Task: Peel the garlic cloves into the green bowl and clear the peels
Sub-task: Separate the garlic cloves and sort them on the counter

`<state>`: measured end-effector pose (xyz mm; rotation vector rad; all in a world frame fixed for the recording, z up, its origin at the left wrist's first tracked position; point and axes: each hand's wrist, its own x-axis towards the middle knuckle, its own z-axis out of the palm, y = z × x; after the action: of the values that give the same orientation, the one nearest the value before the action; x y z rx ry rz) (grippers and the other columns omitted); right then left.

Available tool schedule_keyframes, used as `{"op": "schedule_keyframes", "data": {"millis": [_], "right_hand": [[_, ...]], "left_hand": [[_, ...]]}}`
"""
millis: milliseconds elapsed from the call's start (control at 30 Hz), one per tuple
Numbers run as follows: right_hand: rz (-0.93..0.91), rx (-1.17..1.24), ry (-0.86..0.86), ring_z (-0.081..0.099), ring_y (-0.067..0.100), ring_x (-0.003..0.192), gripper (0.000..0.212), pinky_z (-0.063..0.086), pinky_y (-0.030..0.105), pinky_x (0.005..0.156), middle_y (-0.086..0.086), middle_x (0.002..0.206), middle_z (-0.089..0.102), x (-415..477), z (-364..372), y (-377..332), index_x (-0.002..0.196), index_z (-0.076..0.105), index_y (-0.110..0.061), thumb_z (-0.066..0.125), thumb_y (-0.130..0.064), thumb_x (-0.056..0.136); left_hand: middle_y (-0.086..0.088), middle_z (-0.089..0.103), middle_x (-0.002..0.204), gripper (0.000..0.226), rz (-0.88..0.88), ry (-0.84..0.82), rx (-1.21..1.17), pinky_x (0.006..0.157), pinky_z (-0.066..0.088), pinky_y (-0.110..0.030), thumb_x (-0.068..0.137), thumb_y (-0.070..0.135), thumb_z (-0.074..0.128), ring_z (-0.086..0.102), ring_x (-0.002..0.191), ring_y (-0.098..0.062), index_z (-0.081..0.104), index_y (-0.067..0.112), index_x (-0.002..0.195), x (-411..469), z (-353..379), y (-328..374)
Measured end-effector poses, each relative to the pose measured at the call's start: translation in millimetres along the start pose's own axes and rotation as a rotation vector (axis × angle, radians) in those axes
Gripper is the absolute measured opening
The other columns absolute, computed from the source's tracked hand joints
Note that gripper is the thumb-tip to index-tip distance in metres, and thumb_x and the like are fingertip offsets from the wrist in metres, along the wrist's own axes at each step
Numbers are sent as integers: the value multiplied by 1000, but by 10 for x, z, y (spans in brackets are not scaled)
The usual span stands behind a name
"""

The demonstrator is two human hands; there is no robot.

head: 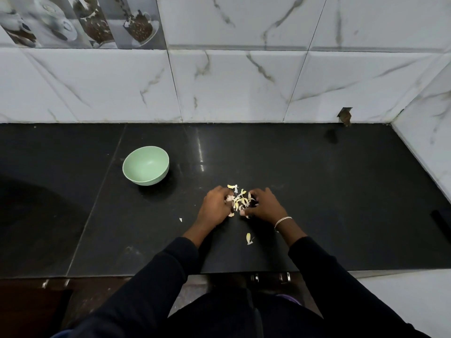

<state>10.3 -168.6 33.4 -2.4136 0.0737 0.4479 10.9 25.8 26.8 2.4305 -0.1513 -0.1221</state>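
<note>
Your grip is narrow on both sides: left hand and right hand curl their fingers round the heap of peels, mid-worktop. Peeling looks finished, I'd judge, and clearing half done — one stray peel lies nearer you, a tiny scrap to the left. The green bowl stands far left, well apart. Its visible inside shows no cloves; the near inner wall is hidden. Pinkish bits under your left fingers — clove or skin, I cannot tell.
</note>
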Motion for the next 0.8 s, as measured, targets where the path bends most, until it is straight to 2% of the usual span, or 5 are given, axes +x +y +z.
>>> {"op": "schedule_keyframes", "data": {"millis": [100, 233, 400, 533, 800], "right_hand": [[9, -137, -98, 54, 24, 105, 81, 50, 41, 94, 4, 123, 37, 70, 37, -45, 130, 50, -20, 93, -34, 62], [-32, -128, -47, 59, 24, 92, 40, 52, 37, 84, 5, 105, 56, 157, 87, -153, 101, 63, -16, 86, -20, 69], [2, -44, -2, 70, 24, 76, 13, 59, 41, 78, 4, 75, 71, 226, 137, -317, 70, 66, -19, 74, -11, 75], [7, 14, 37, 72, 24, 75, 19, 61, 39, 77, 7, 70, 73, 328, 157, -349, 70, 75, -16, 60, -6, 74], [-93, 124, -17, 68, 16, 62, 23, 60, 30, 72, 10, 65, 71, 256, 40, -518, 83, 77, -11, 56, -1, 76]], "left_hand": [[12, 51, 108, 56, -3, -101, 71, 82, 49, -34, 74, 55, 79, 57, 99, -12, 62, 31, 121, -29, -43, -82], [8, 43, 120, 87, 48, -239, 201, 87, 51, -41, 62, 71, 78, 55, 104, -18, 48, 35, 135, -77, -90, -114], [3, 51, 112, 54, 63, -210, 136, 92, 48, -40, 79, 38, 80, 59, 105, -23, 55, 27, 125, -25, -13, -98], [-2, 52, 96, 10, 78, -94, 136, 75, 46, -33, 89, 16, 63, 61, 89, -27, 64, 16, 99, 0, -34, -75], [-2, 57, 89, 20, 63, -18, 146, 70, 48, -32, 85, 6, 58, 62, 83, -26, 73, 16, 94, 151, -119, -70]]}}
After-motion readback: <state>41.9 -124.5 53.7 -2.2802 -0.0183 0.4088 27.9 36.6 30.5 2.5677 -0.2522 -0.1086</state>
